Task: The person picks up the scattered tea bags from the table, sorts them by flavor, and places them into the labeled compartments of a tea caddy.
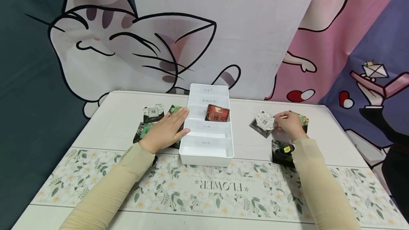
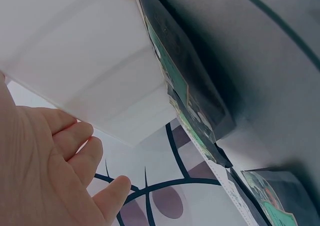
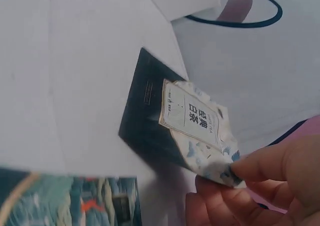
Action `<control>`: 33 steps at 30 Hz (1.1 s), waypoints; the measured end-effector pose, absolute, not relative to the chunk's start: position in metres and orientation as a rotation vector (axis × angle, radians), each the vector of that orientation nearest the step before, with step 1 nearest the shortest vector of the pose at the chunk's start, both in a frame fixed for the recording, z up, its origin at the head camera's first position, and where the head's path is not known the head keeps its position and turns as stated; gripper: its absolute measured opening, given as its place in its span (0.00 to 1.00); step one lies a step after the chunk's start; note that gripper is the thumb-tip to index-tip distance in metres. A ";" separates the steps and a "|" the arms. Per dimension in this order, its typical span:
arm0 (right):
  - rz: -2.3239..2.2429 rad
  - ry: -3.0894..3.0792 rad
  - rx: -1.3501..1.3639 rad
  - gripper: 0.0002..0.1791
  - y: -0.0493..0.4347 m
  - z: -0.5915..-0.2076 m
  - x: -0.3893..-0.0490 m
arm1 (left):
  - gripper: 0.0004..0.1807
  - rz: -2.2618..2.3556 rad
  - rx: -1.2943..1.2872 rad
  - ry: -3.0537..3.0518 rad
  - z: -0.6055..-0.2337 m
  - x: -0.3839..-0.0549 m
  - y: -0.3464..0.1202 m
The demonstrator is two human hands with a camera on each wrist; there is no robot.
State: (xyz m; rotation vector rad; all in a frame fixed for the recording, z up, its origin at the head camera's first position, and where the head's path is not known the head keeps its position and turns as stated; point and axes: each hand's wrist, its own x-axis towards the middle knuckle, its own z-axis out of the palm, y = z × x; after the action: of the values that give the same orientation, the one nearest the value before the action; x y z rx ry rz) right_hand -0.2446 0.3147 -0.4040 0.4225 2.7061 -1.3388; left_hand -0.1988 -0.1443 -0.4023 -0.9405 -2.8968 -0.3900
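Note:
A white tea sachet [image 1: 264, 120] with black lower part is pinched at one corner between the thumb and fingers of my right hand [image 1: 290, 126]. Its printed label faces up in the right wrist view, where the sachet [image 3: 192, 118] tilts over the white table. A long white divided box [image 1: 206, 161] stands mid-table, with a red tea sachet [image 1: 218, 113] in its middle compartment. My left hand [image 1: 166, 129] lies along the box's left side, fingers extended. In the left wrist view, the left fingers [image 2: 80, 136] are at the edge of the box wall [image 2: 85, 50].
Left of the box lie a white-and-black sachet [image 1: 153, 113] and green-and-black sachets [image 1: 143, 130], partly under my left hand. Near my right wrist are a black packet [image 1: 281, 153] and a colourful packet [image 1: 303, 120]. A cartoon-printed cloth [image 1: 255, 27] hangs behind the table.

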 end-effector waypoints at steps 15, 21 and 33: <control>-1.689 2.582 0.483 0.22 0.295 -0.396 -0.241 | 0.40 -0.385 -0.946 -2.884 -0.401 -0.198 -0.144; -1.775 2.564 0.501 0.21 0.289 -0.394 -0.239 | 0.40 -0.392 -0.945 -2.885 -0.401 -0.198 -0.145; -1.924 2.582 0.417 0.17 0.272 -0.386 -0.233 | 0.40 -0.390 -0.948 -2.883 -0.402 -0.199 -0.145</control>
State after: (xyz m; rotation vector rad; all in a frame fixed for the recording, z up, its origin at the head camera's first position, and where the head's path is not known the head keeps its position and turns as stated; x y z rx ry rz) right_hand -0.2327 0.2717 -0.3862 0.4168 2.5822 -1.9239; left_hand -0.1987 -0.1447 -0.4021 -0.9484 -2.8825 -0.3904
